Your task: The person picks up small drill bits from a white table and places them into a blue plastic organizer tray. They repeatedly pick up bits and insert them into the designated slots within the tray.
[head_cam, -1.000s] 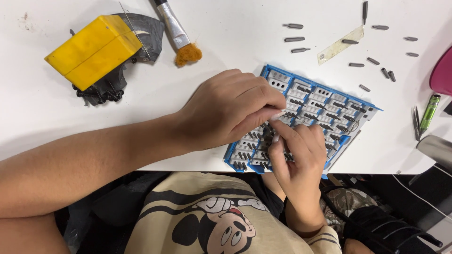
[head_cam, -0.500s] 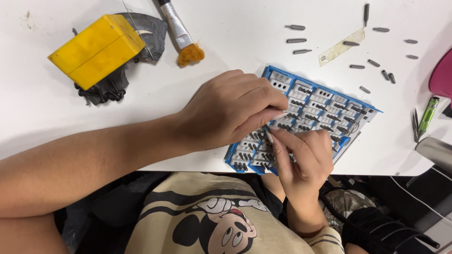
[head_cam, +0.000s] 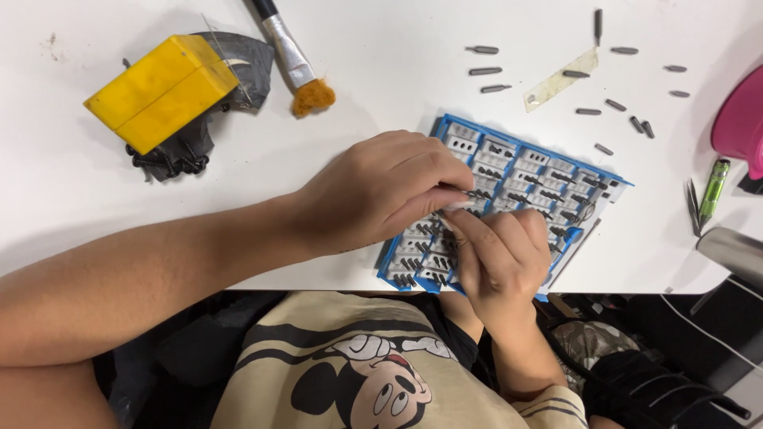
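Far left on the white surface (head_cam: 381, 103): a yellow rectangular block (head_cam: 163, 91) lying on a crumpled black plastic wrap (head_cam: 179, 147). Just right of it, a metal-ferruled brush w/ orange bristles (head_cam: 298, 71), handle running up out of frame.

Centre: left hand (head_cam: 381, 195) comes in from the left, palm down, over the blue plastic bit tray w/ grey slots (head_cam: 548, 179). Its fingers are curled together, tips pinched w/ the right hand's over a small pale piece at the tray's mid-left rows; can't tell exactly what the piece is. Right hand (head_cam: 501, 258) comes up from the near edge, fingers closed together, tips touching the left's. The tray lies right under both grips, its long axis running diagonally from near-left to far-right; near-left corner sits at the surface edge. Right hand is the nearer one to the near rows, left covers the middle.

Right and beyond: loose grey screwdriver bits (head_cam: 588, 87) scattered well apart from the tray, a clear strip (head_cam: 560, 79) among them. Far right: a green pen-like tool (head_cam: 713, 191) and a pink rounded object (head_cam: 739, 119) at the frame edge.
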